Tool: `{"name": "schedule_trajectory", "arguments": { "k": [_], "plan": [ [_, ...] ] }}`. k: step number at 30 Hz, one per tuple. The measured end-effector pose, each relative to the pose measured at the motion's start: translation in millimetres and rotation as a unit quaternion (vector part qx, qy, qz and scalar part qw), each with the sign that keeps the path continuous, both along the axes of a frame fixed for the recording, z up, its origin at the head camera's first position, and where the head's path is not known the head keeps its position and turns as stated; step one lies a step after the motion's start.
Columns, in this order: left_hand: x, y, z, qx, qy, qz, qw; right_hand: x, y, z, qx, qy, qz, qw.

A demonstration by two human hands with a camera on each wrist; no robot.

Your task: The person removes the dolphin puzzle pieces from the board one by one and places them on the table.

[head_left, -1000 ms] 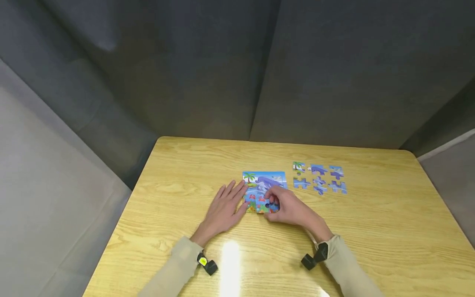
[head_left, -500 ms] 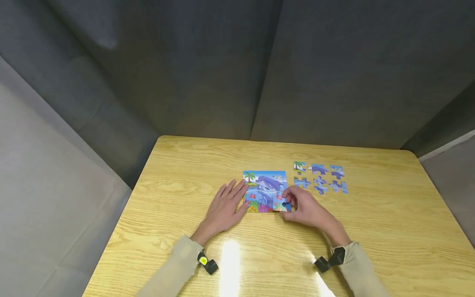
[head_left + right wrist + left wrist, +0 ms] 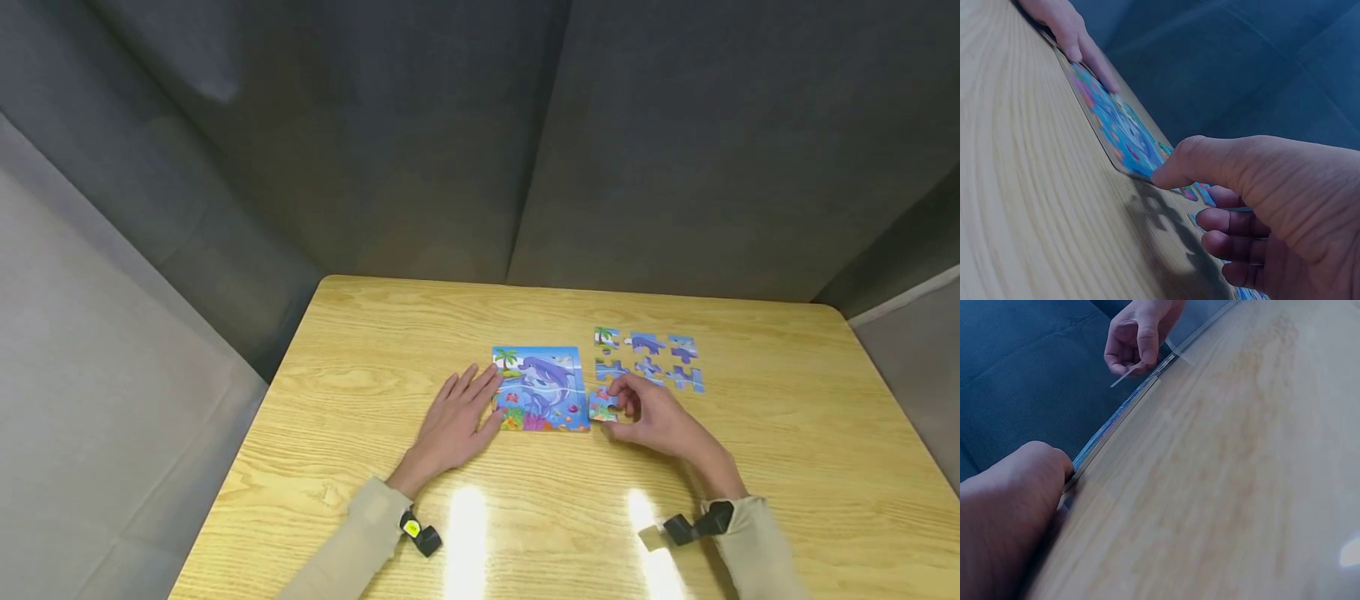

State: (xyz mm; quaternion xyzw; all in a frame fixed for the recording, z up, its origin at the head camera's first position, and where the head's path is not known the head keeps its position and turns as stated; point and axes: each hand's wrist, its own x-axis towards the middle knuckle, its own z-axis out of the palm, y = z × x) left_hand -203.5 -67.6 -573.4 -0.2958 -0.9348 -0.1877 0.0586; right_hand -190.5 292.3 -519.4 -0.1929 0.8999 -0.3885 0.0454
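In the head view, a puzzle board point(image 3: 542, 392) with a dolphin picture and a palm tree lies on the table. My left hand point(image 3: 452, 423) rests with straight, spread fingers over its left edge. To the right of the board, my right hand point(image 3: 660, 421) pinches a puzzle piece point(image 3: 597, 407) showing a crab and coral between thumb and fingers. Seen from the left wrist, that thin piece point(image 3: 1124, 376) is raised above the table, tilted, in the right hand point(image 3: 1138, 337). The right wrist view shows the board point(image 3: 1113, 134) just beyond the right thumb, which hides most of the piece.
Several loose puzzle pieces lie in two rows behind my right hand, among them a palm tree piece point(image 3: 606, 337), a dolphin piece point(image 3: 645, 342) and a blue one point(image 3: 684, 378). Dark grey partitions point(image 3: 420, 167) stand behind the wooden table point(image 3: 337, 375).
My right hand has carried the crab piece rightward, from over the board's lower middle to beside its right edge, in front of the loose pieces. My left hand has stayed in place.
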Motion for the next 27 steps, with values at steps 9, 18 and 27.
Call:
{"name": "schedule_trajectory", "arguments": {
  "k": [9, 18, 27],
  "plan": [
    [-0.1, 0.5, -0.1, -0.003, 0.003, 0.002, 1.0000, -0.9, 18, -6.5, 0.023, -0.012, -0.005, 0.9996],
    [0.9, -0.6, -0.7, -0.002, 0.005, 0.001, 1.0000, -2.1, 18, -12.8, 0.020, -0.018, -0.007, 0.9996],
    [-0.2, 1.0, 0.0, -0.002, 0.004, -0.001, 1.0000, -1.8, 21, -13.7, 0.005, -0.044, -0.019, 0.9988]
  ]
}}
